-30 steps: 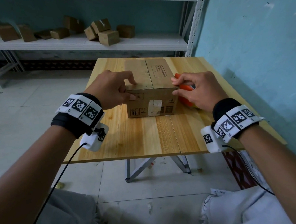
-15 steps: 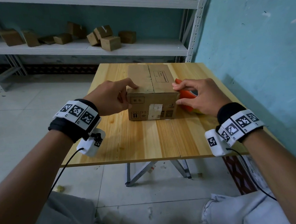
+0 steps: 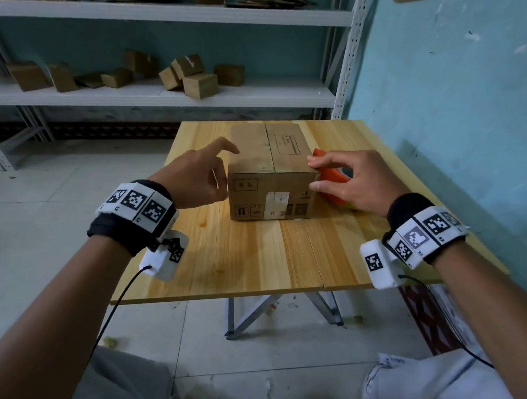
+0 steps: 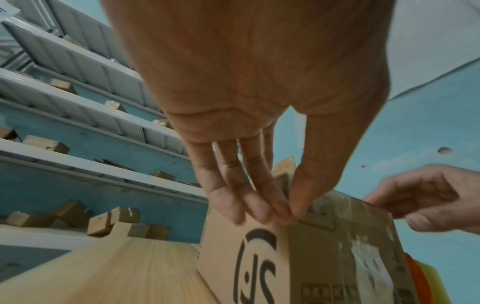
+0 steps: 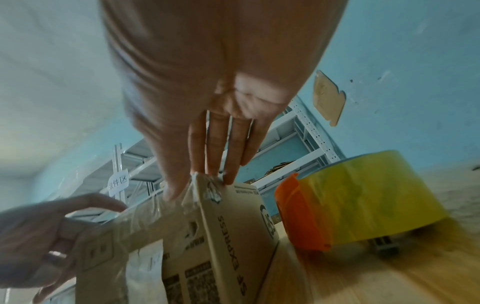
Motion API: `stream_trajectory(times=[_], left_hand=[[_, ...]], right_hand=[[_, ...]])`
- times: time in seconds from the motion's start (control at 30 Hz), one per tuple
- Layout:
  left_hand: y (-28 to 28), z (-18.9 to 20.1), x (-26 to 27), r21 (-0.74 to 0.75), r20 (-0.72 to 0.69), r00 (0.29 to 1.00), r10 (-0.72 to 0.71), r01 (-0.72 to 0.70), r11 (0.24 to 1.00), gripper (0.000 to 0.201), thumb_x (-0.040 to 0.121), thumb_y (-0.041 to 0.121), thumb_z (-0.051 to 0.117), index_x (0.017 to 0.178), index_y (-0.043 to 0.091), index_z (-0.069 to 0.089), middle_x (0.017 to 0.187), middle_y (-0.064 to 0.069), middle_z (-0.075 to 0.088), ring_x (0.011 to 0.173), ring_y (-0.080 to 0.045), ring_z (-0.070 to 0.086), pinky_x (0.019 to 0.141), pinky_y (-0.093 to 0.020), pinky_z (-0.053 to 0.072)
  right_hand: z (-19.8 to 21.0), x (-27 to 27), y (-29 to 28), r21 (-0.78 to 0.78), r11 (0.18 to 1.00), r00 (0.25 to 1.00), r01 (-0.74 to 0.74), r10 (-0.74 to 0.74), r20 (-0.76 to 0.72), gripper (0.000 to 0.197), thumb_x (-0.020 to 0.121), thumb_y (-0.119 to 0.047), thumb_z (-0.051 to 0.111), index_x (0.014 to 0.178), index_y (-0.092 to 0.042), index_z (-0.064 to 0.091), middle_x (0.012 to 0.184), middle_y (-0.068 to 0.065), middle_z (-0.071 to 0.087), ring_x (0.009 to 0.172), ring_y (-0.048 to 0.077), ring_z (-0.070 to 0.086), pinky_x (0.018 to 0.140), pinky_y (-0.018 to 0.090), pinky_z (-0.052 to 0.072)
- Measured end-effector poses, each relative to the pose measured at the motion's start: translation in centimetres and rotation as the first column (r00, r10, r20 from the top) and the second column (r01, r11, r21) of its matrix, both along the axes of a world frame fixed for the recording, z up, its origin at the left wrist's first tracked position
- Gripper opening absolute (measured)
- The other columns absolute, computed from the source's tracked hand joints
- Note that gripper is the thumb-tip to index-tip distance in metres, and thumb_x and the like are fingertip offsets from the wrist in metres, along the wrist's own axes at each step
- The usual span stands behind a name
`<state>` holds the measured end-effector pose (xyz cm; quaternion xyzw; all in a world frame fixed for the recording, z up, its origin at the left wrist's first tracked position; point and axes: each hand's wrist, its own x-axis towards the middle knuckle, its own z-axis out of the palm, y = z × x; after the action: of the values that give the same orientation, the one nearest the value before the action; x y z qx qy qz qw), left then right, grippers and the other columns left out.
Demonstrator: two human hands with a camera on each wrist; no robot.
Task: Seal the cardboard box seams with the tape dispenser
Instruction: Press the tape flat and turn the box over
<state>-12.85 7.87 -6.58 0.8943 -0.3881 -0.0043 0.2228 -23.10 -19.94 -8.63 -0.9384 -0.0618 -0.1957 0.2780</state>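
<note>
A brown cardboard box (image 3: 280, 152) stands on the wooden table (image 3: 261, 257), with clear tape along its top near edge and a white label on the near face. My left hand (image 3: 218, 178) is at the box's near left corner; in the left wrist view its straight fingertips (image 4: 259, 214) and thumb touch that corner, and the index finger is raised. My right hand (image 3: 316, 175) pinches the near right top corner (image 5: 205, 185), thumb on the near face and fingers on the top edge. The orange tape dispenser (image 3: 331, 183) with its yellow roll (image 5: 363, 197) lies right of the box, partly behind my right hand.
A metal shelf rack (image 3: 149, 94) with several small cardboard boxes stands behind the table. A blue wall (image 3: 457, 116) runs close along the table's right side. Bare wood lies between the box and the table's near edge.
My left index finger has lifted off the box top and the hand's hold has loosened. The right hand stays at the right corner. The view has tilted slightly upward.
</note>
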Motion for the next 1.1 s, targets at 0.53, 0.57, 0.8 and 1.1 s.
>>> stream_trajectory(times=[0.53, 0.57, 0.8, 1.1], left_hand=[[1.0, 0.4, 0.5, -0.141, 0.181, 0.972, 0.149, -0.125, 0.982, 0.034, 0.09, 0.004, 0.051, 0.114, 0.024, 0.064, 0.103, 0.004, 0.06, 0.09, -0.012, 0.058, 0.082, -0.031, 0.05], [0.8, 0.4, 0.4, -0.137, 0.194, 0.972, 0.133, -0.108, 0.985, 0.037, 0.089, 0.0, 0.051, 0.115, 0.024, 0.065, 0.108, 0.003, 0.058, 0.093, -0.011, 0.057, 0.081, -0.029, 0.048], [-0.5, -0.1, -0.3, -0.028, 0.323, 0.946, 0.01, -0.001, 1.0, 0.042, 0.084, 0.0, 0.054, 0.118, 0.023, 0.066, 0.123, 0.003, 0.058, 0.108, -0.021, 0.044, 0.089, -0.035, 0.044], [-2.9, -0.9, -1.4, 0.041, 0.361, 0.931, 0.05, -0.069, 0.997, 0.046, 0.095, 0.048, 0.037, 0.134, 0.028, 0.052, 0.128, 0.0, 0.056, 0.11, -0.021, 0.047, 0.092, -0.037, 0.041]], right_hand=[[-0.1, 0.8, 0.6, 0.036, 0.998, 0.996, 0.055, -0.058, 0.07, 0.035, 0.097, -0.001, 0.05, 0.124, -0.016, 0.066, 0.128, 0.0, 0.063, 0.109, 0.006, 0.06, 0.087, 0.006, 0.043], [-0.1, 0.9, 0.7, 0.03, 0.998, 0.996, 0.064, -0.066, 0.066, 0.036, 0.097, 0.0, 0.049, 0.123, -0.016, 0.067, 0.128, 0.001, 0.064, 0.109, 0.007, 0.06, 0.089, 0.009, 0.044], [-0.4, 1.3, 2.3, 0.002, 1.0, 0.998, 0.029, -0.029, 0.062, 0.038, 0.095, 0.005, 0.047, 0.118, -0.014, 0.071, 0.115, 0.001, 0.068, 0.092, -0.011, 0.054, 0.082, -0.003, 0.037], [-0.8, 1.2, 4.6, -0.059, 0.996, 0.996, -0.061, 0.064, 0.055, 0.041, 0.091, 0.008, 0.047, 0.117, -0.014, 0.071, 0.131, 0.001, 0.056, 0.128, 0.014, 0.046, 0.109, 0.021, 0.034]])
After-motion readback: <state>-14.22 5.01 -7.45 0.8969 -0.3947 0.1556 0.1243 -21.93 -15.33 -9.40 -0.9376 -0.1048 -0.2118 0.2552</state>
